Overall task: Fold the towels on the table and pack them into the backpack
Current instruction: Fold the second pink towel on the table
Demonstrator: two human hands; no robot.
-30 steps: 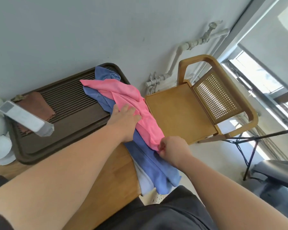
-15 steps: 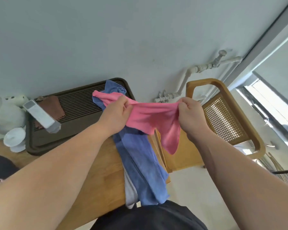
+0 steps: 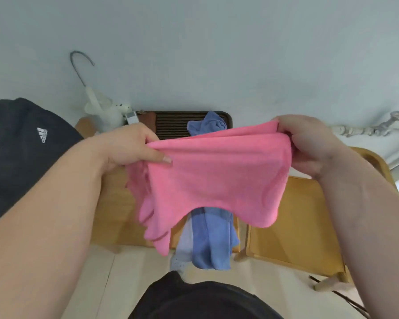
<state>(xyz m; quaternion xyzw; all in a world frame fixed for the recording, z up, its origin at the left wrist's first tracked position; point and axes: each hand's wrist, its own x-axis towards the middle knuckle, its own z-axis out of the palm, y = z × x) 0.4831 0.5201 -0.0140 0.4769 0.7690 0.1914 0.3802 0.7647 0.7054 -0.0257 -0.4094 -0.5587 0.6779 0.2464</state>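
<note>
My left hand and right hand each grip one end of the pink towel, held mid-frame above the worktop. I should pull its top edge taut, match the corners, then fold.

Head camera looks steeply down, close over the table

The backpack sits left of the table, the chair right. The held towel hangs before the lying towel on the table.
</note>
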